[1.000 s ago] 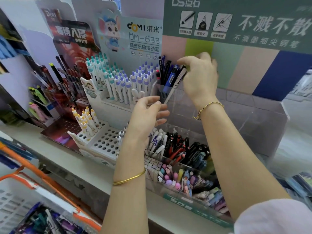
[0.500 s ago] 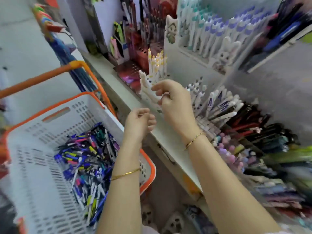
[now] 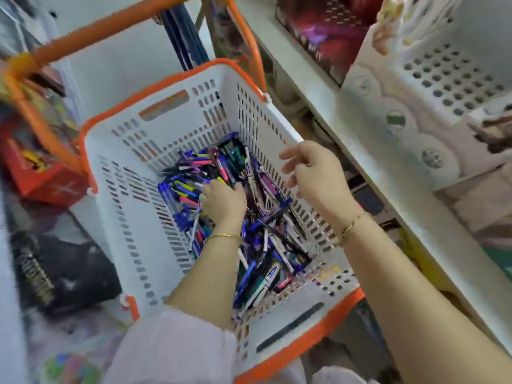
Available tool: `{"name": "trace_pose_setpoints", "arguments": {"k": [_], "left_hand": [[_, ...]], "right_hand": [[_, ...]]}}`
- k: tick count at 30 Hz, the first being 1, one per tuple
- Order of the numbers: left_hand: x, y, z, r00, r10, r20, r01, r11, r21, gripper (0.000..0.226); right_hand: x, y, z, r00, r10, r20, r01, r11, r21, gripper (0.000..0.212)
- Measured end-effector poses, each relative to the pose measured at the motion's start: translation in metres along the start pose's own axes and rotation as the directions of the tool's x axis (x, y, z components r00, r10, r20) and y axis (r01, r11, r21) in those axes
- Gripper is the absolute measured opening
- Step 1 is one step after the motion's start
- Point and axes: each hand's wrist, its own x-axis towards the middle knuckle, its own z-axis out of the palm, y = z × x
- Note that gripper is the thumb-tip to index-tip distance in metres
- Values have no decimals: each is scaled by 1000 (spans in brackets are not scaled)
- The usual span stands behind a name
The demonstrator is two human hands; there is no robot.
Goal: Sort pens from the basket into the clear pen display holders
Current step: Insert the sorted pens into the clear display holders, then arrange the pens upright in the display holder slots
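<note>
At the picking step, the left hand [image 3: 223, 202] dug into the pens [image 3: 270, 217] in the basket [image 3: 133, 217], grip untellable, the right hand [image 3: 315, 173] slack over its right rim; next likely meant pinching one free.

Shelf and floor clutter
A white perforated stand [image 3: 432, 79] is set on a pale shelf [image 3: 357, 139] beside a dark red display [image 3: 327, 29]; a red box [image 3: 47, 181] and black bag [image 3: 63, 270] are seen at left.
</note>
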Motion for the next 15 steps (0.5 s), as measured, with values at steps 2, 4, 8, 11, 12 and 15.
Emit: {"name": "trace_pose_setpoints", "arguments": {"k": [2, 4, 8, 11, 12, 15], "left_hand": [[29, 7, 0, 996, 88, 31, -90, 992, 84, 60], [63, 10, 9, 991, 90, 99, -102, 986, 128, 69], [105, 22, 25, 990, -24, 140, 19, 999, 35, 92], [113, 36, 32, 985, -134, 113, 137, 990, -17, 104], [112, 39, 35, 980, -161, 119, 168, 984, -52, 106], [105, 44, 46, 970, -191, 149, 217, 958, -185, 109]], "right_hand": [[6, 1, 5, 1000, 18, 4, -18, 1000, 4, 42], [14, 1, 12, 1000, 24, 7, -24, 1000, 15, 42], [26, 5, 23, 999, 47, -4, -47, 998, 32, 41], [30, 10, 27, 998, 67, -1, -67, 997, 44, 42], [30, 11, 28, 997, 73, -1, -73, 996, 45, 42], [29, 15, 30, 996, 93, -3, -93, 994, 55, 40]]}}
